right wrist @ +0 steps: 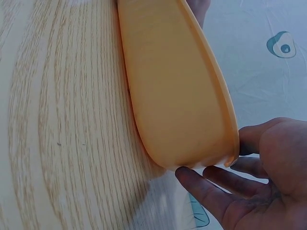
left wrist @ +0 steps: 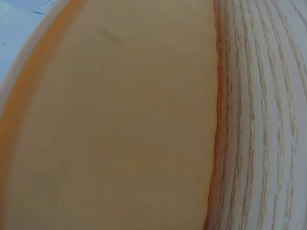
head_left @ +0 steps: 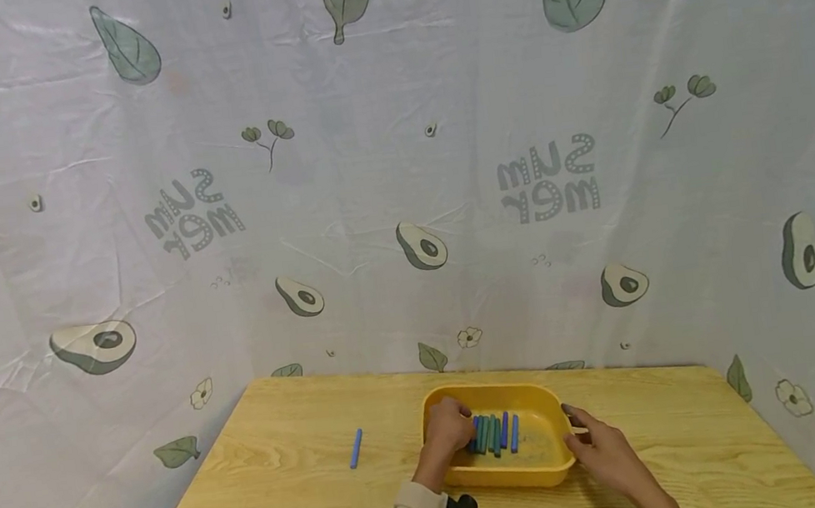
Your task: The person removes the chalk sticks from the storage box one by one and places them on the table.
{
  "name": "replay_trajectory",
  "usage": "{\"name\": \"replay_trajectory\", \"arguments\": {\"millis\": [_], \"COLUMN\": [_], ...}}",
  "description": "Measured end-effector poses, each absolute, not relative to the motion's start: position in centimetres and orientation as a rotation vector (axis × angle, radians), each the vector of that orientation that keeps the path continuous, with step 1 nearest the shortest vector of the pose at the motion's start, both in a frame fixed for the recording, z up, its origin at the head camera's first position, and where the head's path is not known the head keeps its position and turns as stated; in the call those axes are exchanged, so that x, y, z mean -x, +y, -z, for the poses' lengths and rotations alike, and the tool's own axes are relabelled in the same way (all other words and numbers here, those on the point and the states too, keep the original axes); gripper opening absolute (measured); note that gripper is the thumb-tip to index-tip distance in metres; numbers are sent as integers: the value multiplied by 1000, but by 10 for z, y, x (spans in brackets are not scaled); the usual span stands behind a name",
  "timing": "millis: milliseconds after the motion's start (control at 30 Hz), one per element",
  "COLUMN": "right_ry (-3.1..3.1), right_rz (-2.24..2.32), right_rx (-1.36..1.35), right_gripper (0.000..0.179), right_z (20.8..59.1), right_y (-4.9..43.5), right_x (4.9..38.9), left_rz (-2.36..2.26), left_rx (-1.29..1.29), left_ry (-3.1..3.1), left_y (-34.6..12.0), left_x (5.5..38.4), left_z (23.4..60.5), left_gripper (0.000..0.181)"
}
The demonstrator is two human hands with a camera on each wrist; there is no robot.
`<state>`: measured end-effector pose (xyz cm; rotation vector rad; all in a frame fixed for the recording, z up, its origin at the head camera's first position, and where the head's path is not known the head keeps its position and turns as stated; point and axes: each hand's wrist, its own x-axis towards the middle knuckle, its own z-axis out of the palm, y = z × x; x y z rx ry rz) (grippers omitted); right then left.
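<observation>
A yellow plastic basin [head_left: 511, 474] rests on the wooden table, holding a row of blue, purple and green chalk sticks [head_left: 496, 437]. My left hand [head_left: 448, 427] reaches over the near rim into the basin's left side. Its bent fingers pinch a dark blue chalk stick [head_left: 472, 448] at the row's left end, mostly hidden by the hand. At the basin's right end, my right hand [head_left: 602, 448] grips the rim; in the right wrist view its fingertips [right wrist: 184, 173] touch the outer wall. The left wrist view shows just the basin's outer wall [left wrist: 120, 120] and tabletop.
One blue chalk stick [head_left: 356, 448] lies on the table [head_left: 289, 469] left of the basin. Dark smudges mark the basin floor. A pale curtain [head_left: 367, 166] printed with avocados and leaves hangs behind the table and along its sides. A black device sits at the left wrist.
</observation>
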<state>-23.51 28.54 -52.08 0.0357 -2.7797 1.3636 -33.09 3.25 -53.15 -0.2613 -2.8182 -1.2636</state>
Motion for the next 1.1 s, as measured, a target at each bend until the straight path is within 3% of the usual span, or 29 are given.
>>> {"name": "replay_trajectory", "arguments": {"millis": [100,200,267,767,900,1033,1100], "right_ry": [-2773,-2771,-2771,-2783,-2767,-2761,-2764], "right_rz": [-1374,-1378,-1372,-1359,-1391,-1392,-1381], "right_rx": [-34,-35,-37,-57,-84,-86,-84], "right_gripper": [57,56,56,57,57,57,57], "right_z": [520,522,522,518,519,521,523], "right_y": [286,286,285,288,288,289,289], "right_x": [235,234,234,236,236,235,235], "left_rz": [1251,1259,1260,1207,1276,1362,1428], "left_rx": [277,286,306,365,339,280,257], "left_ry": [-2808,-2798,-2784,-2751,-2767,-2790,-2774], "left_y": [33,34,34,35,34,31,30], "left_x": [331,329,327,336,336,333,332], "left_z": [531,533,535,542,541,537,535], "left_gripper": [9,48,57,59,52,14,21]}}
